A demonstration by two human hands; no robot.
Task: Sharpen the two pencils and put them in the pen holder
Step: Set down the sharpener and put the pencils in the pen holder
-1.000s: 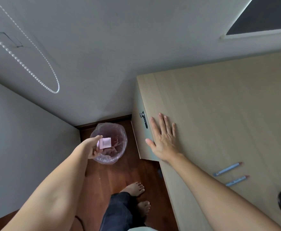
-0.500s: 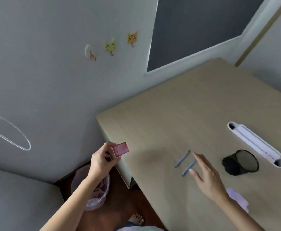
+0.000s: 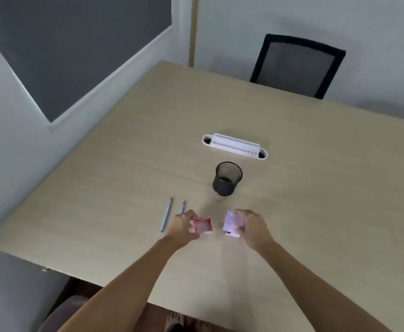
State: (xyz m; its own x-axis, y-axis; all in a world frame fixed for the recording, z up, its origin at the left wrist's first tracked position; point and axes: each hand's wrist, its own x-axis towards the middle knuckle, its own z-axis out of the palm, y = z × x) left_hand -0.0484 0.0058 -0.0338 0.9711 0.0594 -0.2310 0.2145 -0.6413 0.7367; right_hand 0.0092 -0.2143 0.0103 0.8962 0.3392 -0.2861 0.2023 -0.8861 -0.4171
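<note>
Two blue pencils lie side by side on the wooden table (image 3: 292, 212), tips pointing away: a longer pencil (image 3: 166, 215) on the left and a shorter pencil (image 3: 182, 207) partly hidden by my left hand (image 3: 183, 227). That hand grips a pink sharpener tray (image 3: 203, 225), open side up. My right hand (image 3: 252, 227) holds the lilac sharpener body (image 3: 232, 224) just right of the tray, a small gap between them. The black mesh pen holder (image 3: 227, 179) stands upright beyond both hands and looks to hold nothing.
A white oblong stand (image 3: 234, 146) lies behind the pen holder. A black mesh chair (image 3: 296, 64) stands at the table's far side. A dark board (image 3: 71, 49) hangs on the left wall. My feet show below the table's near edge.
My view has swung from the bin on the floor up to the table. My left hand brought the pink tray over the table, and my right hand has picked up the lilac sharpener body.
</note>
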